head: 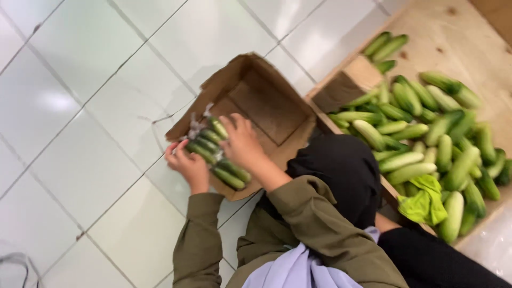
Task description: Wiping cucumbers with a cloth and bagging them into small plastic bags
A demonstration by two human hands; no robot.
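Got both hands on a clear bag of cucumbers (217,153), over the open cardboard box (266,106) on the tiled floor. Left hand (188,165) fingers curled round one end, right hand (242,145) fingers wrapped over the top.

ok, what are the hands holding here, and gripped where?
Both hold one clear bag of cucumbers over the cardboard box: left hand at its outer long side, right hand on the opposite side.

Both hands gripped a bag of cucumbers (216,153) over the front edge of an open box (266,106): left hand (188,165) at its left end, right hand (242,143) on top. Right of the grip, well apart, loose cucumbers (426,138) lay in a crate (453,37), a cloth (424,201) on them.
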